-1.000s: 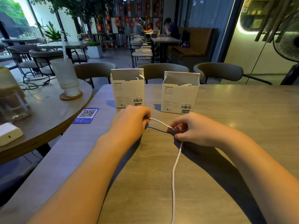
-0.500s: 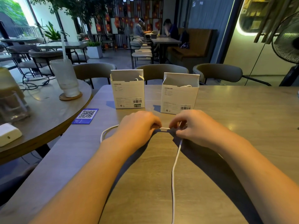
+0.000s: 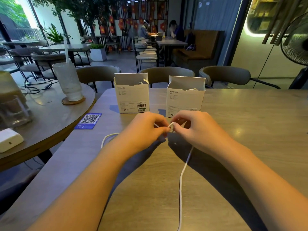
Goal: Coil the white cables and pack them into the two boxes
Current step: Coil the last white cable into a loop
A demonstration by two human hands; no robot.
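Note:
Two white boxes stand open at the top on the wooden table (image 3: pixel 250 124): the left box (image 3: pixel 131 95) and the right box (image 3: pixel 185 99), each with a bit of white cable showing inside. A white cable (image 3: pixel 180 180) runs from the near edge up to my hands. My left hand (image 3: pixel 146 129) and my right hand (image 3: pixel 195 127) meet just in front of the boxes and both pinch the cable, which bends into a small loop between the fingertips. A larger loop of the cable (image 3: pixel 106 138) sticks out to the left from under my left wrist.
A blue QR-code card (image 3: pixel 89 120) lies at the table's left edge. The round table on the left holds a frosted cup with a straw (image 3: pixel 68 80), a glass (image 3: pixel 13 110) and a white charger (image 3: pixel 9 140). Chairs stand behind the table, a fan (image 3: pixel 298 45) at far right.
My hands have come together, folding the stretched length of cable into a small loop between the fingertips. A larger loop has appeared to the left of my left wrist.

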